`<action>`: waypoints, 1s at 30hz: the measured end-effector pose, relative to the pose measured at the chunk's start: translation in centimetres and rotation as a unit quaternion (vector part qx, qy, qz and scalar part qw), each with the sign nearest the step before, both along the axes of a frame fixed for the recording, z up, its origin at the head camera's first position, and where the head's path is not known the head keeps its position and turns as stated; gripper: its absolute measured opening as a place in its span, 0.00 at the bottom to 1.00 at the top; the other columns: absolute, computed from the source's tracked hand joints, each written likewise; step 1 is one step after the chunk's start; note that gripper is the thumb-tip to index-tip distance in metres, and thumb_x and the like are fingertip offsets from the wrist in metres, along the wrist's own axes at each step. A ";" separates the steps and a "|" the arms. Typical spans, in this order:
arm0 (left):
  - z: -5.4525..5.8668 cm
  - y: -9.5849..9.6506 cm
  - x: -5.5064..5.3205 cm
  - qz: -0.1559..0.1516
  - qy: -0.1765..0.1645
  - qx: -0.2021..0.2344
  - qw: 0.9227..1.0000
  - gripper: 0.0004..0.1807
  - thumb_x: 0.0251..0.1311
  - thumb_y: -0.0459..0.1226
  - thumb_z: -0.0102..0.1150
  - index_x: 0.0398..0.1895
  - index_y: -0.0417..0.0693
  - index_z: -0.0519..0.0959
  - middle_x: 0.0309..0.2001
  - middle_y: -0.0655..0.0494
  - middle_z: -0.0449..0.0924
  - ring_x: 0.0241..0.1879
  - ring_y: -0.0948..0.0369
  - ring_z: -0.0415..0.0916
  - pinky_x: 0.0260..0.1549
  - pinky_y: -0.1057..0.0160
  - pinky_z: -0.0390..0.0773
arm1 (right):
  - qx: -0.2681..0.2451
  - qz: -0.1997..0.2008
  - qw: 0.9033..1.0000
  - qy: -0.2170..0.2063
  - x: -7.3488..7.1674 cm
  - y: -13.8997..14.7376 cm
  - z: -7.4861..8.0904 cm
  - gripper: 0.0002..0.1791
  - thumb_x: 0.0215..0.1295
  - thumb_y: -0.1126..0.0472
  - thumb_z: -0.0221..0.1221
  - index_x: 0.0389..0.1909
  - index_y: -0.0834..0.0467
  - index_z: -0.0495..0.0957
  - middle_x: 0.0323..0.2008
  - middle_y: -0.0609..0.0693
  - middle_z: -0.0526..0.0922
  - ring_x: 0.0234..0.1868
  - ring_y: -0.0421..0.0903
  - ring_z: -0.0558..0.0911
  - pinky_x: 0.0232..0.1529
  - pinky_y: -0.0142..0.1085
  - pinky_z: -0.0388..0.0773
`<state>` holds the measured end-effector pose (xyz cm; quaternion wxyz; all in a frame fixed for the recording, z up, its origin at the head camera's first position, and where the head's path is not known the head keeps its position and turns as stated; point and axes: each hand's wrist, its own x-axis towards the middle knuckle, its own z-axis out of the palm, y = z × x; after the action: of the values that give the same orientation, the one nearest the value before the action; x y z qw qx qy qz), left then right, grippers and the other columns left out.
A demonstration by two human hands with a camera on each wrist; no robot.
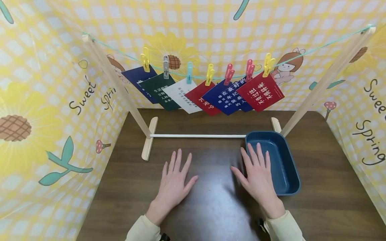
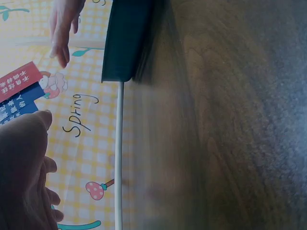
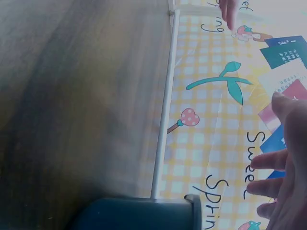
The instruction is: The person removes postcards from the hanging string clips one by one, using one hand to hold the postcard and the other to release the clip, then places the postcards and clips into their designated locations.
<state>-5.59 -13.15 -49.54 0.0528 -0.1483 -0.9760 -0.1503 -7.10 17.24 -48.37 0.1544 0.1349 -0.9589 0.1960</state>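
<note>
My left hand [image 1: 172, 184] is above the brown table with its fingers spread, holding nothing. Fingers also apart, my right hand [image 1: 258, 179] is over the left rim of a dark blue plastic basin [image 1: 289, 167] and grips nothing. Beyond both hands, a green string [image 1: 319, 49] carries a row of printed cards. From left to right hang a navy card [image 1: 137, 78], a dark green card [image 1: 161, 92], a white card [image 1: 181, 93], a red card [image 1: 200, 97], overlapping blue cards [image 1: 224, 98] and another red card [image 1: 260, 92]. Small clothespins, such as a yellow one [image 1: 210, 74], pinch them.
Wooden posts [image 1: 116, 80] on feet hold the string at both ends. A white rod [image 1: 197, 136] joins them low down, its right end passing behind the basin. Yellow checked cloth with flowers [image 1: 15, 129] surrounds the table [image 1: 211, 207] at the back and sides.
</note>
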 end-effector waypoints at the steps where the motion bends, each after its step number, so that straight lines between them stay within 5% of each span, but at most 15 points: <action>1: 0.1 0.0 0.0 0.000 -0.003 0.009 1.000 0.43 0.73 0.61 0.52 0.84 0.54 0.55 0.84 0.39 0.43 0.82 0.41 0.42 0.70 0.30 0.58 | 0.001 0.001 1.000 0.005 -0.1 -0.1 0.1 0.44 0.64 0.39 0.66 0.74 0.60 0.70 0.77 0.66 0.63 0.80 0.68 0.52 0.76 0.69 0.43; 8: 0.4 -0.4 -0.5 -0.003 0.012 0.107 0.994 0.42 0.71 0.54 0.61 0.81 0.47 0.60 0.80 0.36 0.54 0.76 0.38 0.59 0.62 0.30 0.69 | -0.008 0.016 0.998 0.056 -1.1 -0.7 1.2 0.40 0.62 0.48 0.71 0.69 0.66 0.72 0.68 0.69 0.72 0.71 0.70 0.67 0.67 0.67 0.65; 12: 0.7 -0.7 -1.1 0.004 0.005 0.210 0.978 0.36 0.72 0.47 0.63 0.77 0.44 0.65 0.75 0.38 0.64 0.70 0.41 0.67 0.60 0.36 0.75 | -0.023 0.033 0.997 0.063 -1.7 -1.1 2.5 0.35 0.66 0.51 0.69 0.67 0.67 0.73 0.61 0.68 0.78 0.59 0.65 0.77 0.56 0.61 0.77; 15: 1.0 -0.9 -1.5 0.017 -0.012 0.320 0.947 0.28 0.72 0.41 0.64 0.71 0.42 0.72 0.65 0.42 0.75 0.59 0.48 0.77 0.50 0.50 0.83 | -0.034 0.047 0.997 0.052 -2.0 -1.4 3.8 0.31 0.68 0.51 0.68 0.64 0.66 0.76 0.56 0.65 0.82 0.52 0.61 0.81 0.51 0.56 0.83; 18: 1.6 -1.0 -2.0 0.036 -0.015 0.425 0.904 0.19 0.71 0.36 0.64 0.62 0.40 0.78 0.55 0.45 0.82 0.47 0.54 0.82 0.37 0.62 0.84 | -0.063 0.063 0.995 0.043 -2.4 -1.7 5.0 0.26 0.68 0.54 0.69 0.61 0.64 0.78 0.49 0.60 0.84 0.45 0.55 0.82 0.43 0.50 0.85; 23: 1.9 -1.6 -3.0 0.060 -0.004 0.542 0.838 0.15 0.71 0.28 0.61 0.58 0.31 0.77 0.47 0.38 0.85 0.40 0.60 0.85 0.39 0.69 0.83 | -0.132 0.104 0.985 0.033 -3.2 -2.8 7.1 0.21 0.67 0.60 0.70 0.58 0.60 0.80 0.46 0.54 0.86 0.42 0.47 0.83 0.38 0.43 0.85; 26: 1.8 -2.2 -3.5 0.081 0.011 0.578 0.812 0.14 0.71 0.26 0.60 0.56 0.27 0.76 0.44 0.31 0.83 0.36 0.61 0.85 0.39 0.70 0.83 | -0.149 0.127 0.980 0.020 -3.6 -3.4 8.7 0.20 0.67 0.60 0.70 0.58 0.58 0.80 0.46 0.52 0.86 0.43 0.44 0.83 0.38 0.41 0.86; 30: 1.9 -3.1 -4.4 0.115 0.029 0.602 0.790 0.12 0.71 0.27 0.60 0.54 0.28 0.77 0.41 0.34 0.84 0.33 0.64 0.84 0.35 0.71 0.82 | -0.144 0.154 0.977 0.029 -4.3 -4.2 10.6 0.19 0.67 0.61 0.70 0.57 0.59 0.81 0.47 0.53 0.86 0.43 0.46 0.83 0.40 0.42 0.86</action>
<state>-9.98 -16.22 -47.59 0.1768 0.0229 -0.6958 -0.6958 -11.39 12.99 -37.77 0.1680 0.2629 -0.8835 0.3493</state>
